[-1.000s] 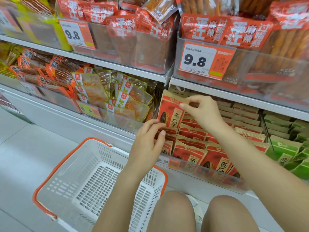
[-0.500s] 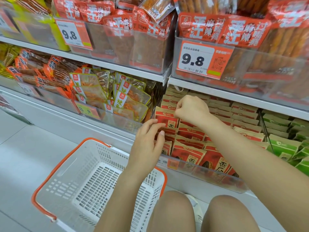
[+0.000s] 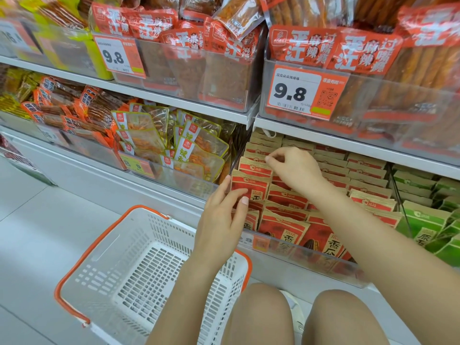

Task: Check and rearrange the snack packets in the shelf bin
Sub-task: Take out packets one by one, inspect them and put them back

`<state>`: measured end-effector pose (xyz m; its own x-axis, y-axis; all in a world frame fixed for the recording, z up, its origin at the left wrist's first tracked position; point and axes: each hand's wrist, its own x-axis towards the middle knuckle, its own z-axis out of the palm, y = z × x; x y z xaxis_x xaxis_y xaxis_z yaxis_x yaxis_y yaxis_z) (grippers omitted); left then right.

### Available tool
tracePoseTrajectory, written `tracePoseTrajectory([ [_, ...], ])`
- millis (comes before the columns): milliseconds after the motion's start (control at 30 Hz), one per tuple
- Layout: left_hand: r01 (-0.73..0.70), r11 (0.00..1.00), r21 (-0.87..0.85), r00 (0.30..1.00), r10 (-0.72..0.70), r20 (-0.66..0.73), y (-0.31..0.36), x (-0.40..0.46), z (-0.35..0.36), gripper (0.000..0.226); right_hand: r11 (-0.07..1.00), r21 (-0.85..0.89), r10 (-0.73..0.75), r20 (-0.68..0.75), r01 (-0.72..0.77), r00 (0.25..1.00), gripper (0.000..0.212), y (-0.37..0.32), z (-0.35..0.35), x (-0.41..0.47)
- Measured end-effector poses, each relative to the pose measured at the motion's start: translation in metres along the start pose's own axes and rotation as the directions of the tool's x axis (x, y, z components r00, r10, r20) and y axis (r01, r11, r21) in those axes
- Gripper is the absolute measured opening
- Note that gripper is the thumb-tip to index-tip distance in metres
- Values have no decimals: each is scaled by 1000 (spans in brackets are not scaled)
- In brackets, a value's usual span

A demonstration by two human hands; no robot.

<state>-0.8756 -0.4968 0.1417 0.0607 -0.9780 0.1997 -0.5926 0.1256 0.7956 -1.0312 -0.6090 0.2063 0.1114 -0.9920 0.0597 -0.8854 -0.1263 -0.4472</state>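
Kraft-and-red seed packets (image 3: 286, 195) fill the clear shelf bin (image 3: 311, 255); use that bin as landmark. Left hand (image 3: 221, 220) at the bin's left front corner, thumb and fingers curled round the side of one upright red packet (image 3: 249, 184), holding it steady. Right hand (image 3: 296, 170) further back in the bin, over the left rows, fingertips (image 3: 270, 158) pinching the top edge of a packet in the rear rows (image 3: 256, 155); exactly which packet is hard to tell.

Step in hand, judged: seating and squaring packets in the left column. To do it well, keep the left hand as a stop against the bin's side wall, so the row does not fan out. Let the right hand press or lift tops one at a time, faces forward, edges level. Thin pouches bend, so grip near the seam.

Against the earlier frames: a second ago the right hand held one packet raised clear above the rows; half a second ago it was lowered, fist pressed down. Now that packet is in the bin and the fingers have reopened into a pinch. Left hand has shifted from hovering to gripping.

Left of the bin: yellow-edged pouches (image 3: 199, 150). Right of it: green packets (image 3: 428, 215). Below and left: white basket (image 3: 104, 245) on the floor. Above: price tag (image 3: 298, 92).
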Motion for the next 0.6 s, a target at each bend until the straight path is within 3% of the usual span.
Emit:
tracePoseTrajectory([
  [100,8,1000,4,1000,-8,-4,1,0,1,34,996,24,-87,36,86,996,30,-2,-7,-9],
  [200,11,1000,1,1000,-11,-20,1,0,2,31,988,-38,-140,162,148,977,37,-6,-5,-15],
  [400,-3,1000,-1,1000,3,-24,1,0,2,30,965,-202,-108,274,167,956,50,-20,3,-14],
  [600,13,1000,-8,1000,-13,-21,-1,1,3,32,908,-385,-124,130,166,984,31,-24,11,-17],
])
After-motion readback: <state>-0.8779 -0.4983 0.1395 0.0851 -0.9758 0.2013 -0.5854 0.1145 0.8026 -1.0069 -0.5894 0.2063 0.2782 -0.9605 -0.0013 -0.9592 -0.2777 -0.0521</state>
